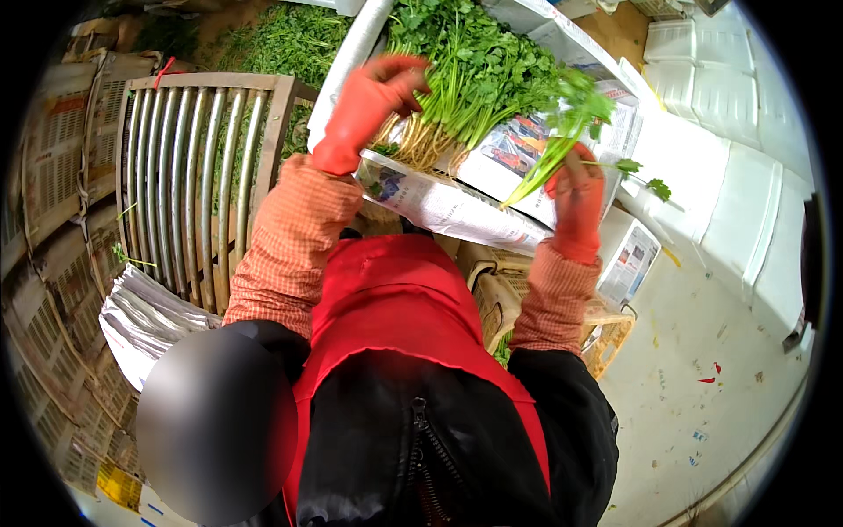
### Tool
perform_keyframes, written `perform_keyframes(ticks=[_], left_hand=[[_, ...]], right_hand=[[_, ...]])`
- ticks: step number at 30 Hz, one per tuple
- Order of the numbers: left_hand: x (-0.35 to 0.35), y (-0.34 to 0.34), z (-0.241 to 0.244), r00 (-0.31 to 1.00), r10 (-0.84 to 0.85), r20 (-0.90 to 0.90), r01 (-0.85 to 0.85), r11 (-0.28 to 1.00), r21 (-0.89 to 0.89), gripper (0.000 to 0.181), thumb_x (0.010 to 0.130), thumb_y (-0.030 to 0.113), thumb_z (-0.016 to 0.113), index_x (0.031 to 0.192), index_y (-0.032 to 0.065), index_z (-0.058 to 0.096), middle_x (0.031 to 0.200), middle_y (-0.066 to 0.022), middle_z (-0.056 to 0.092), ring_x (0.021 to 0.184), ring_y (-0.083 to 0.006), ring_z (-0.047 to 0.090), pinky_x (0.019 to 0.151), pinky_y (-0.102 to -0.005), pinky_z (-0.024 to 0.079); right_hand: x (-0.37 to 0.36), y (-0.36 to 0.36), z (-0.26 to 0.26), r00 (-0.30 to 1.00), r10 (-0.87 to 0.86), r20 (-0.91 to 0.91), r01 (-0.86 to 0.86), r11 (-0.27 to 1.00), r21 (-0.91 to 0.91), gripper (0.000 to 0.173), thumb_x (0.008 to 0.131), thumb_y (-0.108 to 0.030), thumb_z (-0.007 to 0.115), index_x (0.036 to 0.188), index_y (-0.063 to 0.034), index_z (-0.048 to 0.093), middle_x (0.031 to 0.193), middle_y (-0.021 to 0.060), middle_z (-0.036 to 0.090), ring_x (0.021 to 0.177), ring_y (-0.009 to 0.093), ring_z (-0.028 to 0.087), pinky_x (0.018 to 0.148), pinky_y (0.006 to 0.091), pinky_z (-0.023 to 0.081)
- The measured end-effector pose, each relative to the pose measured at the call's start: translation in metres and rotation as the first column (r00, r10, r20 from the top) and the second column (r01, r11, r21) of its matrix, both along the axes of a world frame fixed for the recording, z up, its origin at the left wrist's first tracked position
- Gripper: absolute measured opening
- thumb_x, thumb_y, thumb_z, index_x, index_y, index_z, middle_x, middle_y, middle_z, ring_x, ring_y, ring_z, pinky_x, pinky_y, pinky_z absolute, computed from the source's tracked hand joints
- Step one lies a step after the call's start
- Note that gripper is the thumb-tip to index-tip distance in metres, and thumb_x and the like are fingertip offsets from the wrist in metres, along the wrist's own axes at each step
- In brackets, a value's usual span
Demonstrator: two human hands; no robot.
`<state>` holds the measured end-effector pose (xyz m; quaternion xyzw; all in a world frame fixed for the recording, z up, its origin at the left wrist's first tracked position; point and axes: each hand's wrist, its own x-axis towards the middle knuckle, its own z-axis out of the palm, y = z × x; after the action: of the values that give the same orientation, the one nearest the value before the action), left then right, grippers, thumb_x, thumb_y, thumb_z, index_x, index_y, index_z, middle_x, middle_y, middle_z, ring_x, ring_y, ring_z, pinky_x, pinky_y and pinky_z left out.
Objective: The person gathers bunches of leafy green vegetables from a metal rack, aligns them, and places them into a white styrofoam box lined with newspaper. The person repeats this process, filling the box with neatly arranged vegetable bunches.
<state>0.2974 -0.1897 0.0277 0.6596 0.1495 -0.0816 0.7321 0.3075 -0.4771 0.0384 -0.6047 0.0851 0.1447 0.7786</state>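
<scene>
Both hands wear orange-red rubber gloves. My left hand [388, 89] is raised over the rooty end of a pile of leafy green herbs [474, 72], its fingers apart and slightly curled, with nothing in them. A small bunch of green stalks with leaves [553, 155] is in my right hand [576, 188], at the right of the pile; leaves and stalks are blurred. The pile lies on newspaper [514, 148] inside a white foam box [365, 59], its pale roots toward me. A loose sprig [642, 174] sticks out to the right of my right hand.
A metal-barred rack [197, 178] stands at the left, with folded newspapers [155, 316] below it. More greens [283, 46] lie behind. White foam boxes [744, 197] line the right side. Plastic crates [497, 290] stand under the box, and others [56, 263] at the far left.
</scene>
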Motion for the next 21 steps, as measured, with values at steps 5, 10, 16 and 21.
perform_keyframes(ticks=[5,10,16,21], left_hand=[[-0.012,-0.088,-0.122,0.919,-0.308,-0.246,0.386,0.825,0.412,0.03,0.082,0.022,0.064,0.107,0.0046,0.064,0.078,-0.0114,0.067,0.065,-0.0201,0.065,0.061,-0.033,0.051],[-0.012,-0.117,-0.13,0.862,-0.304,-0.407,0.506,0.445,0.739,0.035,0.082,0.038,0.058,0.088,0.0046,0.066,0.082,-0.0186,0.066,0.081,-0.0357,0.064,0.071,-0.0442,0.051],[-0.011,-0.12,-0.141,0.852,-0.256,-0.456,0.521,0.502,0.691,0.028,0.08,0.031,0.059,0.083,0.0045,0.069,0.085,-0.0191,0.066,0.081,-0.0363,0.064,0.072,-0.0445,0.05],[-0.009,-0.128,-0.149,0.876,-0.222,-0.429,0.477,0.538,0.695,0.021,0.079,0.021,0.057,0.08,0.0046,0.07,0.084,-0.0195,0.067,0.078,-0.0366,0.065,0.069,-0.0441,0.051]], right_hand=[[0.055,-0.047,-0.111,0.966,0.071,-0.248,-0.18,0.876,-0.448,0.019,0.09,-0.017,0.054,0.093,-0.0004,0.061,0.079,0.0104,0.067,0.051,0.01,0.055,0.045,0.0234,0.041],[0.069,-0.052,-0.181,0.812,0.323,-0.487,-0.561,0.663,-0.496,0.031,0.088,-0.032,0.055,0.1,-0.0054,0.063,0.079,0.0072,0.067,0.055,0.012,0.059,0.049,0.0257,0.044],[0.065,-0.047,-0.105,0.886,0.194,-0.42,-0.461,0.461,-0.758,0.036,0.086,-0.032,0.059,0.111,-0.0057,0.063,0.086,0.0094,0.068,0.066,0.015,0.063,0.057,0.0266,0.048],[0.042,0.033,-0.148,0.872,0.437,0.222,-0.172,0.697,-0.696,0.021,0.082,-0.011,0.06,0.101,-0.0068,0.066,0.089,0.0125,0.068,0.078,0.023,0.065,0.071,0.0315,0.05]])
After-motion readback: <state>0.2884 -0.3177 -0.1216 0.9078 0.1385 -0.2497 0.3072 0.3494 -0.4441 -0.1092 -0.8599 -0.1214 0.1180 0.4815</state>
